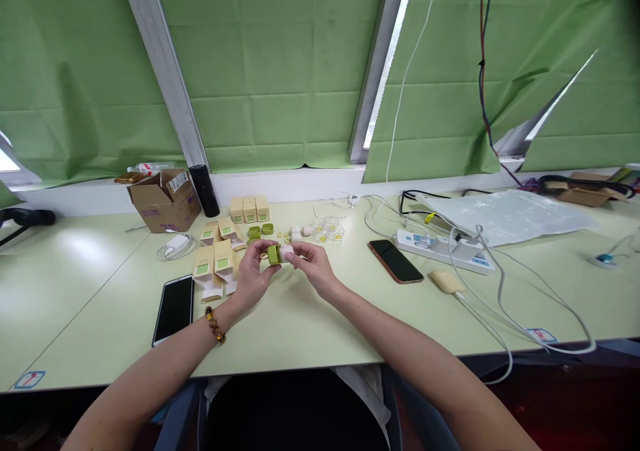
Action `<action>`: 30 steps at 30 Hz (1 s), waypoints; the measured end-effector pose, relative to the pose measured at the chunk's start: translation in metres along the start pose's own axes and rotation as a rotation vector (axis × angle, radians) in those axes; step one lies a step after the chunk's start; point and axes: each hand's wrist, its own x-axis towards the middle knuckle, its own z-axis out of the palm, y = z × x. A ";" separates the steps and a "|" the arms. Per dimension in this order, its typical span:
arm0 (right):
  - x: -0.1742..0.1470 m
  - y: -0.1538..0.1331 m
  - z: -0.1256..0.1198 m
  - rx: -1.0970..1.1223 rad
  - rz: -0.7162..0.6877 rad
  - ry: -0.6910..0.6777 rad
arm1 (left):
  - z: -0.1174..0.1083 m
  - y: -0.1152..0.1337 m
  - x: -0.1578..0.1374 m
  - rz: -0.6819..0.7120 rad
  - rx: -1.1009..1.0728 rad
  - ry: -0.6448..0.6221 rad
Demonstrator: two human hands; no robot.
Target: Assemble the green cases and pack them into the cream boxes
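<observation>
Between my hands, just above the table, is a small green cup-like part (pixel 274 255) with a white cylindrical piece (pixel 285 252) at its right end. My left hand (pixel 256 272) is closed around the green part, and my right hand (pixel 315 266) pinches the white piece. Whether the two pieces are joined I cannot tell. Behind my hands lie several green parts (pixel 255 231), small white cylinders (pixel 296 233) and clear plastic pieces with yellow centres (pixel 327 229). Open kraft boxes (pixel 225 259) with green labels stand beside my left hand.
Closed small boxes (pixel 250 209) stand at the back, near a cardboard carton (pixel 165 201) and a black cylinder (pixel 204 191). A tablet (pixel 173 309) lies left. To the right are a phone (pixel 395 261), a power strip (pixel 445 251), a yellow case (pixel 447 281) and loose cables.
</observation>
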 end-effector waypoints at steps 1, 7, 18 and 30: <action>0.000 0.000 0.000 -0.012 0.002 -0.003 | 0.000 0.000 0.000 0.003 0.006 -0.002; 0.000 -0.001 0.000 -0.049 0.010 -0.026 | -0.003 0.001 -0.001 0.010 0.099 -0.040; -0.001 -0.001 0.001 -0.117 0.004 -0.029 | -0.008 0.006 -0.001 0.132 0.398 -0.080; -0.004 0.000 0.008 -0.108 0.001 0.003 | -0.002 0.013 -0.005 0.221 0.488 -0.074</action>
